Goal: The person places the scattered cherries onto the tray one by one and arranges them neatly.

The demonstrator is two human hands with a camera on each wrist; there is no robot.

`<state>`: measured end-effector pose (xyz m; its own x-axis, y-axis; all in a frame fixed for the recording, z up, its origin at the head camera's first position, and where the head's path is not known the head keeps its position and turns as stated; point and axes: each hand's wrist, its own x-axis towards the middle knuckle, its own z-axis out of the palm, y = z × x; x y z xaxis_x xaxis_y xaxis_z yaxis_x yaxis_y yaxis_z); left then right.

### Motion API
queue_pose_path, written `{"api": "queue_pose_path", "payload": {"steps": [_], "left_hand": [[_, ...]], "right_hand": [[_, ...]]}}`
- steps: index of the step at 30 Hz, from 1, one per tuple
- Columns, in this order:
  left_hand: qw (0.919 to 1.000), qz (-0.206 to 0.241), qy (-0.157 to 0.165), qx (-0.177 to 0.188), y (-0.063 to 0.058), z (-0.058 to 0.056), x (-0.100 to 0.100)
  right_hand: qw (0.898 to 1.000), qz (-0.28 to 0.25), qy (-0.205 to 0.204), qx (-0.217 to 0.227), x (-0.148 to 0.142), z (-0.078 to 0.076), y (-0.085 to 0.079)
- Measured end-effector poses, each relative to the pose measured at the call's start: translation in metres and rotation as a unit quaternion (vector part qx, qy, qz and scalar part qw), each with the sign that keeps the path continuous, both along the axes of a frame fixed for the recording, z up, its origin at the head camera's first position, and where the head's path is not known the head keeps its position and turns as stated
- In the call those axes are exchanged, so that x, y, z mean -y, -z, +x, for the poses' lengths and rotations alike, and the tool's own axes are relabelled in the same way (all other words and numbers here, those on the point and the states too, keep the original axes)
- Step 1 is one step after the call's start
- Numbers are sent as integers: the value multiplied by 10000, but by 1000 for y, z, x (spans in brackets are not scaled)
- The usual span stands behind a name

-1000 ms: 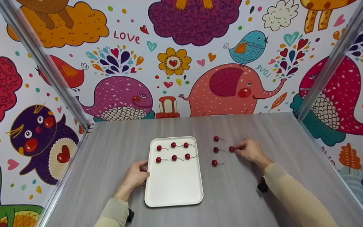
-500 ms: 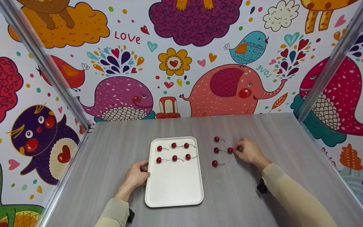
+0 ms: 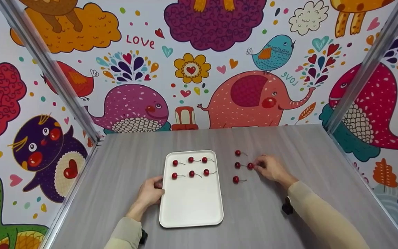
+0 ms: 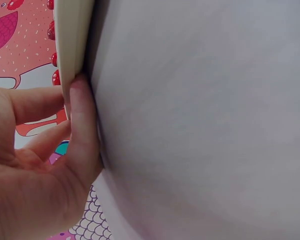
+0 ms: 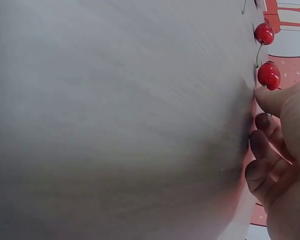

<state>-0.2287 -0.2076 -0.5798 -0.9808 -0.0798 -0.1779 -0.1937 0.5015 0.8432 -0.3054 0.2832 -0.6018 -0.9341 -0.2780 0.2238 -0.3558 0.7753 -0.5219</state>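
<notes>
The cherry (image 3: pixel 250 166) has shifted slightly left over the grey table (image 3: pixel 254 214), so it now sits right beside the middle loose cherry (image 3: pixel 237 165); contact is unclear. It lies at the left side of your right hand (image 3: pixel 272 167), which pinches its stem. Your left hand (image 3: pixel 149 191), well apart, grips the white tray (image 3: pixel 191 207) by its left edge.

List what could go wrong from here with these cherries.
The cherry at the right hand sits very close to the stem of the middle cherry in the loose column, so it might nudge that one out of line.
The left hand grips the tray by its edge; a tug or tilt could roll the six cherries on it.
</notes>
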Motion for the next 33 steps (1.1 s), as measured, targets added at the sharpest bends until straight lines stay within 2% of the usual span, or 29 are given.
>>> {"api": "queue_pose_path", "payload": {"steps": [8,18,24,33], "left_hand": [[10000,29,-15,6,1,0,0],[10000,-45,40,19,2,0,0],[10000,-88,42,8,2,-1,0],[10000,-24,56,0,2,0,0]], "right_hand": [[9992,-79,-88,377,-11,4,-7],[9988,363,-226,251,-21,8,-18],[9978,455,41,485,-25,9,-24],[9956,414,188,823,-32,10,-32]]}}
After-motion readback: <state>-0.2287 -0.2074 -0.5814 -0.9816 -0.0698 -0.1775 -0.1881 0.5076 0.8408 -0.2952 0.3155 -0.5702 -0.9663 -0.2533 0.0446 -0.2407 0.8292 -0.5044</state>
